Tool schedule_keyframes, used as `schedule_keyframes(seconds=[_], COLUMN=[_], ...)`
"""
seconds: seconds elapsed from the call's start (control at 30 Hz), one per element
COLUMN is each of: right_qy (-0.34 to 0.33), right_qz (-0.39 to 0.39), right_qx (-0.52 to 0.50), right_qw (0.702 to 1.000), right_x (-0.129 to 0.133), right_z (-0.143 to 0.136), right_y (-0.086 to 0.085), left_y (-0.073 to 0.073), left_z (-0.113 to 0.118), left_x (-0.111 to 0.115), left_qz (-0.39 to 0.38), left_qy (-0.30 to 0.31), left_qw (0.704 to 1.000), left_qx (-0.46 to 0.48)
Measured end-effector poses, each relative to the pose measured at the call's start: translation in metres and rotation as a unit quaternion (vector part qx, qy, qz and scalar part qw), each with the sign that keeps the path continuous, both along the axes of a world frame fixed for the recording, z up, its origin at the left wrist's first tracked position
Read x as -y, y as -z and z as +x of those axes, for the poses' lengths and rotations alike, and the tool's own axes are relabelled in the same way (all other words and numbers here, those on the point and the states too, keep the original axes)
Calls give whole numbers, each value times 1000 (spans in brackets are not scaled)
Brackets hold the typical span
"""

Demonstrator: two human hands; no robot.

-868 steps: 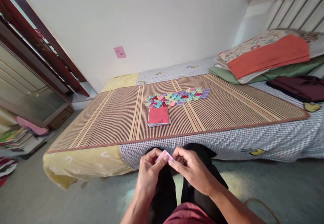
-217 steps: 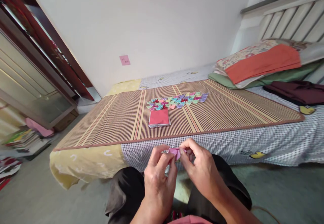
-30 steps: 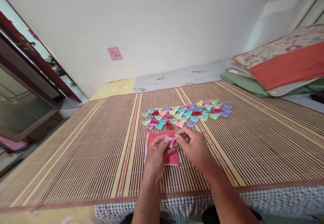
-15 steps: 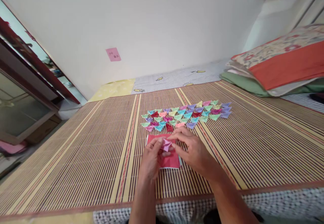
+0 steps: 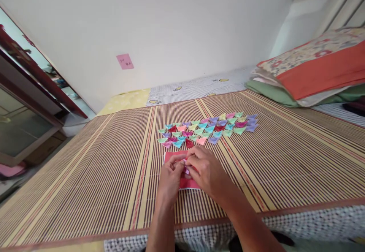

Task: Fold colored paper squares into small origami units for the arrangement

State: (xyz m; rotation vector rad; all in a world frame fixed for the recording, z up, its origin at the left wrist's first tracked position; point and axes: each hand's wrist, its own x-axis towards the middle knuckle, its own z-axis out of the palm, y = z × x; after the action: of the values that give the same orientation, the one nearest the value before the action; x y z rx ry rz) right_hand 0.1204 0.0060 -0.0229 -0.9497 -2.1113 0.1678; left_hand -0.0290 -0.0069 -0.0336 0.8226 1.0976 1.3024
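Observation:
A small pink folded paper [image 5: 186, 170] is pinched between my two hands, mostly covered by the fingers. My left hand [image 5: 172, 172] grips its left side with thumb and fingers closed. From the right, my right hand [image 5: 201, 166] pinches the same piece, thumb and fingertips together. Beneath them lies a stack of square paper sheets [image 5: 189, 184] with a red one on top. Just beyond, several rows of small folded paper boats [image 5: 209, 129] in green, blue, purple, pink, red and yellow stand on the striped mat.
The striped bamboo mat [image 5: 114, 176] covers the bed, with checked cloth [image 5: 313, 221] along its near edge. Folded bedding [image 5: 313, 69] is piled at the right. A white wall [image 5: 182, 27] with a pink note [image 5: 124, 61] rises behind; a doorway [image 5: 71, 88] is at the left.
My right hand has moved slightly left and closed in on the pink paper, now pinching it with the left hand. Less of the paper shows than before. The view has shifted slightly.

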Motion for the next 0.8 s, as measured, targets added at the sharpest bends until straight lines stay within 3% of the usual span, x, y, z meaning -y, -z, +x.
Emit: schedule_keyframes(seconds=[0.27,0.43,0.53,0.8], right_qy=[2,-12,29,190], right_qz=[-49,-102,-119,-116], right_qx=[6,-47,-64,-47], right_qw=[999,994,990,974], right_x=[4,1,-8,-50], right_z=[-3,12,40,156], right_y=[-3,-10,-4,44], left_y=[-4,-8,-10,-8], left_z=[-1,-6,-14,-24], left_x=[4,4,3,0], left_qz=[10,29,22,17], left_qy=[14,-7,-19,-31], left_qw=[998,995,994,993], left_qx=[-52,-95,-107,-110])
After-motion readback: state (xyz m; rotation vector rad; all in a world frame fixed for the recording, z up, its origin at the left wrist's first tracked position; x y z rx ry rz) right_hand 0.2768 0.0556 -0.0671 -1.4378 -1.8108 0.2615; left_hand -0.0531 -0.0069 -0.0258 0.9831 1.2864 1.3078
